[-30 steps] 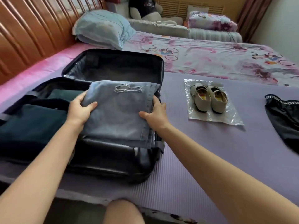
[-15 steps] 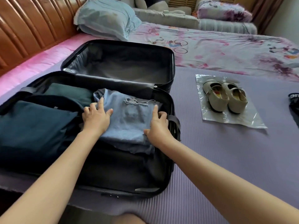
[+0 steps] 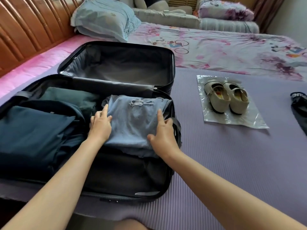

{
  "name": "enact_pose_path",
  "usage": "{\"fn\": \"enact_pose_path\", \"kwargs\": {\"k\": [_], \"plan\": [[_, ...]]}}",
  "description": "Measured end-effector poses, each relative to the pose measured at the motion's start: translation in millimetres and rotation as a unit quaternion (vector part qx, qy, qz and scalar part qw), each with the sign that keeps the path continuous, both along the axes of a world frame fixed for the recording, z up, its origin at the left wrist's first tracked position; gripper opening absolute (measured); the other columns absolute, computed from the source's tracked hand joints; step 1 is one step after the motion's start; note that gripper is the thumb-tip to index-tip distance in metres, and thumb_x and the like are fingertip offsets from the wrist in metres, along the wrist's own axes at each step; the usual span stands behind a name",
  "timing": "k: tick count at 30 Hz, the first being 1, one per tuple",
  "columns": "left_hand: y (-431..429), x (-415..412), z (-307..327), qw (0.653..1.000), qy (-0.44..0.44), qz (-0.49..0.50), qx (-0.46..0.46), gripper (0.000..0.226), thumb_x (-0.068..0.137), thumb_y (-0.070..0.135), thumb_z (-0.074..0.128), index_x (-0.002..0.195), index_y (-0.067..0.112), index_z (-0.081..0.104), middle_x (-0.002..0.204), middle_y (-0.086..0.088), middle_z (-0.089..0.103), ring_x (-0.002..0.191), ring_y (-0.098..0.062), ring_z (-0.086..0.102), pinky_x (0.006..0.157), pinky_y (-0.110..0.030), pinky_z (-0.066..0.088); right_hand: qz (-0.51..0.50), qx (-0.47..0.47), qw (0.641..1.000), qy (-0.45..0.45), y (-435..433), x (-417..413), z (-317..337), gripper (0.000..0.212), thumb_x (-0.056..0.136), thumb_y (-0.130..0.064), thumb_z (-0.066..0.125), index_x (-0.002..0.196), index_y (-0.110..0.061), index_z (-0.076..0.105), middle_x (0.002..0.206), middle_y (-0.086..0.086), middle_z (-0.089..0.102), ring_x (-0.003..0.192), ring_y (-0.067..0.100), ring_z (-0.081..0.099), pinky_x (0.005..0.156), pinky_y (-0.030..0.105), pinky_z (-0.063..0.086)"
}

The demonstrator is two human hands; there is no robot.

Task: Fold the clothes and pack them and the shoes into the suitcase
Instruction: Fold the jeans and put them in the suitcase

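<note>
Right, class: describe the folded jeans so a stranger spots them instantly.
Find the open black suitcase on the purple mat. In its near half, right of the navy clothes, lie the folded jeans. Only they are pale denim with a frayed rip.

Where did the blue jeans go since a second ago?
The folded jeans went down from over the suitcase rim into its near half, beside the dark clothes. The left hand and right hand let go of their sides and now press on top. The shoes stayed on their plastic bag.
</note>
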State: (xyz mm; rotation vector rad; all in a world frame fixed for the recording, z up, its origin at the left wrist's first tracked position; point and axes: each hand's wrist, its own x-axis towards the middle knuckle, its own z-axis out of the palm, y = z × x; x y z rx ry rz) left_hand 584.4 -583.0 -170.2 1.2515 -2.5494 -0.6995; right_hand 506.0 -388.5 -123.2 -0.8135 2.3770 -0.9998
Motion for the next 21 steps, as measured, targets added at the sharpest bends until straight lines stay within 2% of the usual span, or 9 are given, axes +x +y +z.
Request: {"fn": "enact_pose_path", "kwargs": {"k": [3,5,7,10,13,15,17,19,21], "plan": [[2.8,-0.3,-1.7,0.999,-0.004,0.005,-0.041,0.053,0.101,0.022,0.034,0.151,0.019,0.015,0.147,-0.017,0.025,0.131,-0.037,0.024,0.109,-0.045,0.02,0.034,0.108,0.993,-0.009,-8.0,-2.2,0.5,0.1,0.092,-0.011,0.06,0.147,-0.018,-0.023,0.154,0.022,-0.011,0.144,0.036,0.009,0.11,0.034,0.026],[1.3,1.6,0.4,0.996,0.019,0.002,-0.086,0.053,0.099,0.012,0.037,0.149,0.02,0.022,0.14,-0.017,0.032,0.123,-0.038,0.03,0.105,-0.043,0.025,0.038,0.143,0.989,-0.018,-13.8,-3.3,2.4,0.106,0.089,-0.016,0.064,0.146,-0.014,-0.026,0.154,0.024,-0.017,0.141,0.037,0.019,0.109,0.036,0.03],[-0.4,3.4,1.8,0.991,0.053,0.016,-0.12,0.054,0.095,0.0,0.039,0.145,0.02,0.034,0.129,-0.017,0.039,0.113,-0.037,0.036,0.099,-0.043,0.032,0.044,0.127,0.991,-0.026,-16.1,-4.1,-1.1,0.109,0.087,-0.015,0.066,0.145,-0.016,-0.026,0.154,0.023,-0.019,0.138,0.037,0.028,0.107,0.037,0.037],[-2.2,4.3,-2.6,0.989,0.067,0.024,-0.133,0.055,0.092,-0.005,0.039,0.14,0.02,0.042,0.128,-0.015,0.04,0.112,-0.035,0.036,0.098,-0.042,0.035,0.039,0.091,0.995,-0.034,-14.2,-3.8,-5.0,0.111,0.086,-0.007,0.067,0.145,-0.021,-0.027,0.155,0.016,-0.02,0.133,0.034,0.037,0.096,0.037,0.048],[-4.5,4.2,-5.8,0.988,0.071,0.015,-0.137,0.054,0.091,-0.006,0.039,0.139,0.018,0.043,0.129,-0.016,0.04,0.114,-0.036,0.035,0.1,-0.042,0.035,0.036,0.097,0.994,-0.035,-14.2,-3.9,-6.1,0.11,0.086,-0.008,0.067,0.145,-0.017,-0.026,0.154,0.013,-0.027,0.135,0.032,0.034,0.095,0.035,0.049],[-2.9,4.3,-5.3,0.987,0.076,0.021,-0.143,0.053,0.091,-0.006,0.04,0.139,0.017,0.045,0.129,-0.016,0.041,0.116,-0.036,0.035,0.1,-0.042,0.035,0.04,0.106,0.993,-0.034,-15.8,-5.9,-8.2,0.111,0.086,-0.011,0.067,0.145,-0.015,-0.027,0.15,0.013,-0.035,0.14,0.032,0.025,0.104,0.032,0.042],[0.9,4.8,-3.6,0.983,0.061,0.029,-0.173,0.049,0.091,-0.003,0.045,0.137,0.015,0.049,0.133,-0.02,0.042,0.12,-0.04,0.035,0.1,-0.047,0.032,0.055,0.109,0.992,0.012,-17.7,-5.0,-9.3,0.113,0.085,-0.013,0.068,0.144,-0.014,-0.028,0.146,0.01,-0.043,0.146,0.032,-0.005,0.117,0.033,0.018],[8.7,3.3,-0.1,0.97,0.05,-0.003,-0.239,0.042,0.091,0.007,0.052,0.133,0.013,0.053,0.139,-0.024,0.04,0.129,-0.043,0.032,0.102,-0.054,0.028,0.087,0.093,0.988,0.093,-18.9,-3.3,-10.5,0.113,0.085,-0.014,0.069,0.145,-0.017,-0.027,0.145,0.006,-0.044,0.14,0.029,-0.03,0.118,0.038,-0.004],[17.9,-0.2,2.6,0.963,0.029,-0.08,-0.255,0.044,0.096,0.026,0.048,0.139,0.016,0.045,0.149,-0.021,0.031,0.139,-0.038,0.023,0.11,-0.053,0.018,0.124,0.095,0.979,0.13,-19.5,-4.0,-12.0,0.108,0.086,-0.016,0.068,0.148,-0.015,-0.021,0.149,0.007,-0.038,0.14,0.027,-0.031,0.118,0.037,-0.008]]}}
